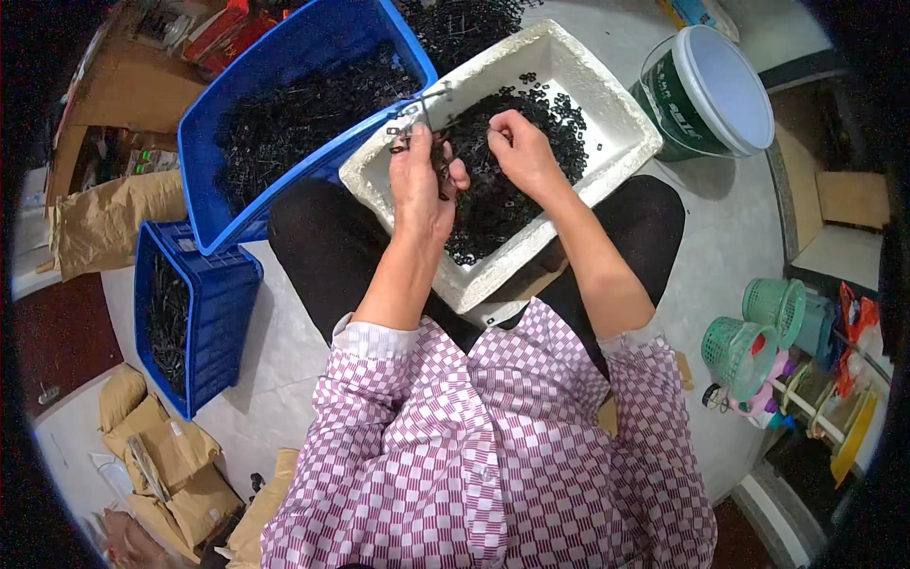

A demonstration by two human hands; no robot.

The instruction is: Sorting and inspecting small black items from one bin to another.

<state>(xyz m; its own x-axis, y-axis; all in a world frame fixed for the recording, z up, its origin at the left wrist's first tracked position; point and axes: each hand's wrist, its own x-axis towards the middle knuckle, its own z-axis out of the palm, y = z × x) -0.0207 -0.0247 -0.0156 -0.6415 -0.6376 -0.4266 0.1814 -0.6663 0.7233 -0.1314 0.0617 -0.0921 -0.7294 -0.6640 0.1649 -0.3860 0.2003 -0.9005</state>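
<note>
— What is each hand's grip doing?

— The left hand (423, 180) has its grip closed around a small bunch of black parts (409, 136), with thin metal pieces sticking out past the fingertips toward the blue crate (284, 114). The right hand (519, 147) has its fingers curled and pinched together over the pile of small black rings (512, 180); something tiny seems to sit between the fingertips, but I cannot tell what.

— And where is that pile?

— Inside the white foam tray (607, 119), which rests on the person's lap. Both hands hang over its far half, close together but not touching.

— Any room around the edges?

— The tray's left corner touches the tilted blue crate's rim. On its right there is bare floor before the green bucket with a white lid (706, 90), just beside the tray's far corner. The near rim of the tray is free of the hands.

— Counts?

— Two blue crates: the tilted one full of black parts, and a second blue crate (194, 313) lower left. One foam tray, one bucket, two green mesh baskets (758, 332) at the right, several brown paper sacks (171, 465) on the floor.
</note>
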